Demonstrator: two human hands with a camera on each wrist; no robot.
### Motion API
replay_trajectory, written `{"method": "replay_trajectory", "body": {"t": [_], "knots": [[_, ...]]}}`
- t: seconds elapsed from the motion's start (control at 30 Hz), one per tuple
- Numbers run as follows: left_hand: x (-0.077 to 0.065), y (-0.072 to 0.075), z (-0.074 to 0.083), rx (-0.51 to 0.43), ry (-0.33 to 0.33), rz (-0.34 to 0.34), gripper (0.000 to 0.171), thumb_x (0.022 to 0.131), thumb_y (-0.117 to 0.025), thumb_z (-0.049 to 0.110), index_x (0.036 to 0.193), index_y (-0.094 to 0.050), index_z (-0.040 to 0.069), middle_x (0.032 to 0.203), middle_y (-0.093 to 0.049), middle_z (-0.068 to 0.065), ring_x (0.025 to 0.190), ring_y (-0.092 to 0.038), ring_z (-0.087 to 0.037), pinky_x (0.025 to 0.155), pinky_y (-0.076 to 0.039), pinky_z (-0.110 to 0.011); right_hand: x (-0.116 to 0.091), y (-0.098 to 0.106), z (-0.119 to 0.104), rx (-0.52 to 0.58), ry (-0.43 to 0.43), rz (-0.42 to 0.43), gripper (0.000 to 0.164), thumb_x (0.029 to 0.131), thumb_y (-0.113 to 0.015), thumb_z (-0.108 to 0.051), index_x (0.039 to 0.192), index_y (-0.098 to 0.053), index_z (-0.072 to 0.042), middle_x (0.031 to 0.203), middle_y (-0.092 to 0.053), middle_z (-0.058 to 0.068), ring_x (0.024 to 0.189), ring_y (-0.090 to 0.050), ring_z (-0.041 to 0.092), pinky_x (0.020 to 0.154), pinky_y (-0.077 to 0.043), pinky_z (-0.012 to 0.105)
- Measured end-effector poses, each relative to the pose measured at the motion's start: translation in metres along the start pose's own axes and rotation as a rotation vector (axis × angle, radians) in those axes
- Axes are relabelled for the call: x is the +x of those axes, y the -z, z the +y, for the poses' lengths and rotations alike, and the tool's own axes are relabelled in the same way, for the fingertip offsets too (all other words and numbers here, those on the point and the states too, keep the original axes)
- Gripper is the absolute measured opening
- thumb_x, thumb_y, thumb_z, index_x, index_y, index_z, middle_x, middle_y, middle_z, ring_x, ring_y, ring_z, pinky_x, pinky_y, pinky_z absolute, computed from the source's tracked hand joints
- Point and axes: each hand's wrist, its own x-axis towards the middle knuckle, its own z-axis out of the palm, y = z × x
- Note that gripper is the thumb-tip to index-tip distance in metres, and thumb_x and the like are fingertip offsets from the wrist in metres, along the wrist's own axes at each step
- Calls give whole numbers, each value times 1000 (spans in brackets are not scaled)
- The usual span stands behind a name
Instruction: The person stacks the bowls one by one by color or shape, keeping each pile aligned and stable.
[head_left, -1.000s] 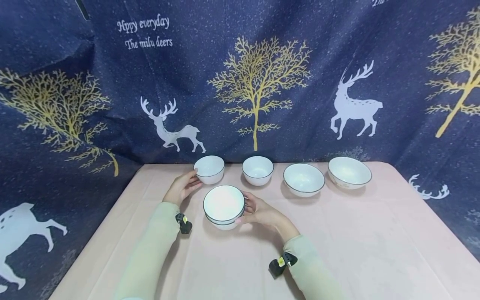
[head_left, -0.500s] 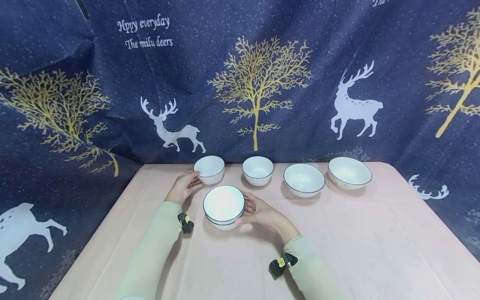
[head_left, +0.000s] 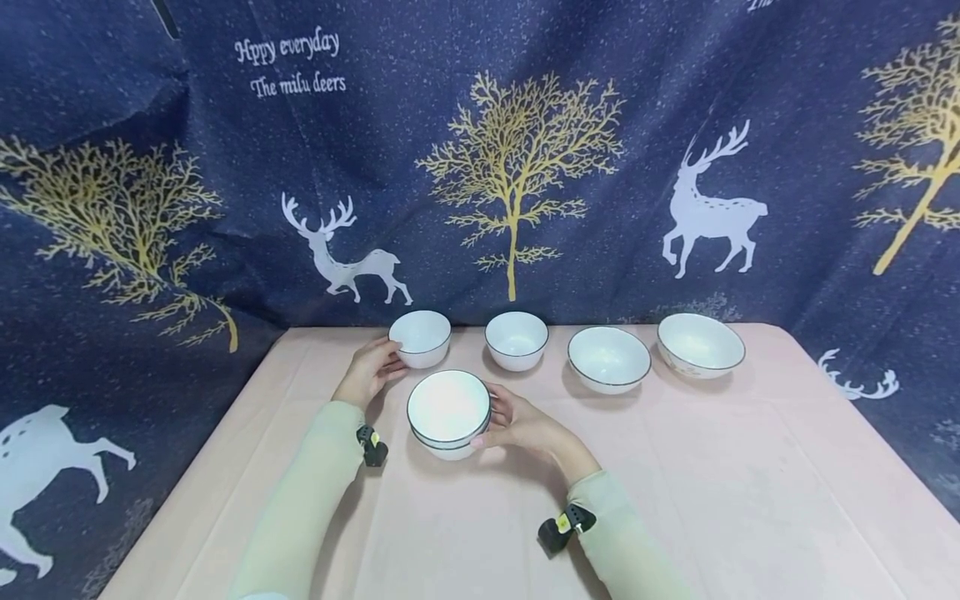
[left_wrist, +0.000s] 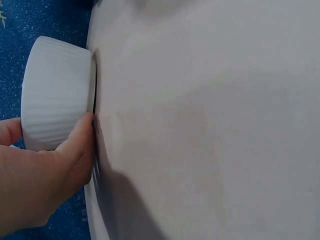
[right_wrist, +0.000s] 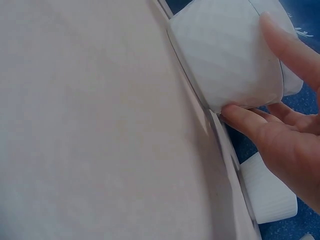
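My left hand [head_left: 367, 373] holds the side of a small white bowl [head_left: 424, 356] with a dark rim, at the back left of the table. In the left wrist view, the fingers and thumb lie on either side of this ribbed bowl [left_wrist: 56, 95]. Nearer to me, my right hand [head_left: 527, 429] grips two stacked white bowls [head_left: 448, 408] by their right side, one nested in the other. Facets show on the outside of the stack [right_wrist: 225, 55] in the right wrist view, with fingers at its base and along its side.
Right of the left-hand bowl, along the back edge, stand another small white bowl [head_left: 516, 337], a wider bowl [head_left: 608, 358] and a patterned bowl [head_left: 699, 343]. A pink cloth [head_left: 465, 533] covers the table. Behind hangs a dark blue curtain [head_left: 585, 250] with deer and trees.
My left hand has shifted slightly to the right along its bowl. The right hand and the stacked bowls have stayed nearly still.
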Motion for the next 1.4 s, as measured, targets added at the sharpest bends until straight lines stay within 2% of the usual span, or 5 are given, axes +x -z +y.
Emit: {"method": "replay_trajectory", "body": {"t": [0.13,0.4,0.63,0.97,1.4], "knots": [[0,-2,-3,-28,-19,37,58,94,-51,7,149,-32,3,106,-47,-14,99,-55,-24,100,-50,-41,1,0,1,-1,-8,2,102,74,-80,-4,154,-16,-8,153,-30,20,139,-33,33,111,-37,32],[-3,-7,-5,-34,-26,73,54,96,-51,11,148,-36,6,114,-47,-16,105,-54,-25,92,-55,-33,0,0,1,10,-13,3,102,75,-80,-4,154,-16,-9,154,-29,19,140,-32,33,113,-35,34],[-9,-6,-2,-53,-48,34,55,97,-50,11,149,-33,5,121,-48,-20,110,-56,-29,92,-55,-34,-1,-1,-2,10,-19,12,104,74,-80,-5,154,-14,-8,154,-27,21,140,-31,34,114,-33,37],[-26,2,3,-124,-92,-42,52,97,-50,8,146,-35,-2,109,-53,-19,87,-61,-20,98,-50,-40,0,-2,-2,4,-12,-3,103,75,-80,-7,154,-14,-9,154,-27,20,141,-29,34,115,-31,38],[-47,-3,16,-120,-113,-79,52,95,-49,6,144,-36,-5,115,-53,-23,87,-64,-22,92,-55,-38,-2,-2,-2,25,9,-23,102,77,-78,-4,154,-11,-6,154,-26,22,140,-29,35,115,-31,39]]}}
